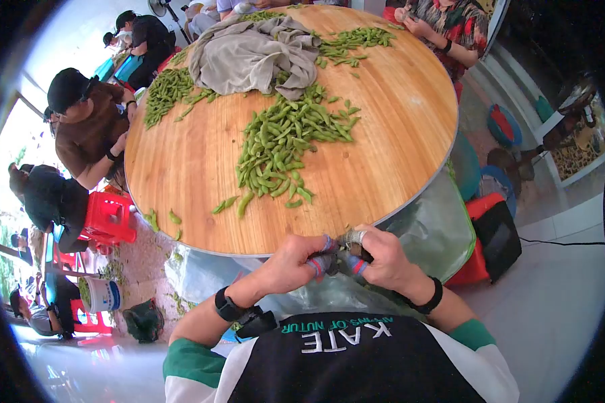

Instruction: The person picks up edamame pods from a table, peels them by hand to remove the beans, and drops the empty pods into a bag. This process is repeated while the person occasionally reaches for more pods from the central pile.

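My left hand and my right hand meet at the near edge of a round wooden table, their fingertips almost touching. Both have wrapped or covered fingertips and are closed in a pinch; what lies between them is too small to make out. Beyond them, a heap of green pods spreads across the table, with a few loose pods nearer to me. A grey cloth lies crumpled over the far part of the heap.
Clear plastic bags hang below the table edge by my hands. People sit around the left and far sides. Red stools and a white bucket stand at left. A red container is at right, with basins behind.
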